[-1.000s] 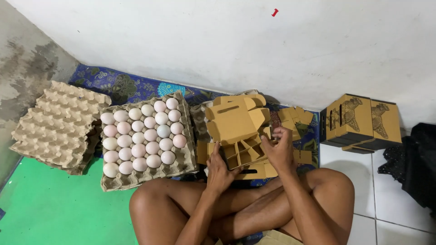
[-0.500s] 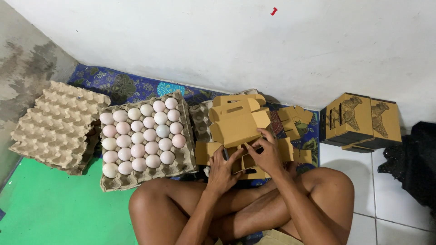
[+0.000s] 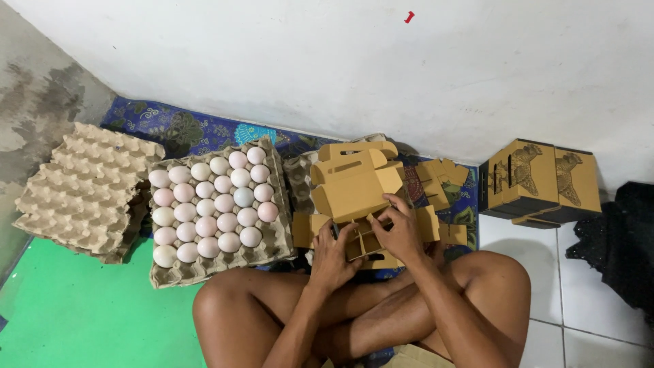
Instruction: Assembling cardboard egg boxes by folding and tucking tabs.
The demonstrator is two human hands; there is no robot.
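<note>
Cardboard carton [image 3: 359, 187]: brown, unfolded, lid flaps standing open toward 12 o'clock, a slot handle cut in the top flap; its lower part shows a grid of cardboard dividers. It sits on the floor right in front of the crossed legs, at the centre of the view.
Left hand [image 3: 332, 257]: at 7 o'clock of the carton, fingers curled against the divider section, thumb on the near edge; closed lightly on the cardboard.
Right hand [image 3: 400, 232]: at 5 o'clock of the carton, fingers spread and bent over the dividers, pressing on them; how firmly it pinches I cannot tell.
Egg tray [image 3: 271, 238]: grey pulp tray at 9 o'clock of the carton, just beside it, filled mostly with pale white and pinkish eggs [image 3: 211, 204].
Empty trays [image 3: 85, 191]: a stack further out at 9 o'clock, touching the filled tray's edge.
Finished boxes [image 3: 538, 180]: two printed brown boxes at 3 o'clock, well apart from the hands, against the wall.
Flat cardboard pieces [image 3: 439, 178]: at 2 o'clock, on the patterned blue cloth [image 3: 177, 126].
</note>
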